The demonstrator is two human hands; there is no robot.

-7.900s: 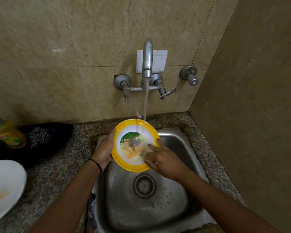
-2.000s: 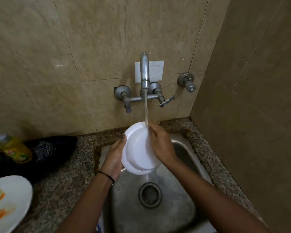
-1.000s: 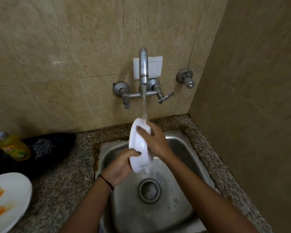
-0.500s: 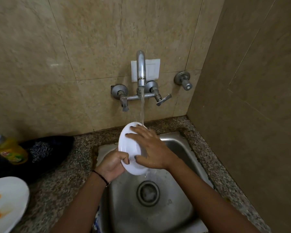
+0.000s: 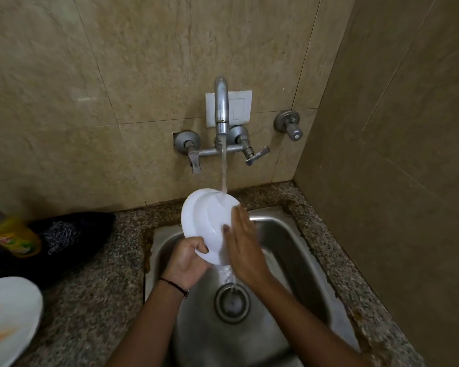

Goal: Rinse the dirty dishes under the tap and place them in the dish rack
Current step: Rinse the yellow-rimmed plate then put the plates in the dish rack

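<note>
Under tap (image 5: pixel 221 109) | left grip (image 5: pixel 187 260) holds bowl (image 5: pixel 204 218) edge | right grip (image 5: pixel 245 247) flat

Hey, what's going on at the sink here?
A person is rinsing a shallow bowl under the running tap, over the steel sink. Their left hand grips its lower rim, while the right hand lies flat against its white underside. A stained white plate waits on the counter to the left.
</note>
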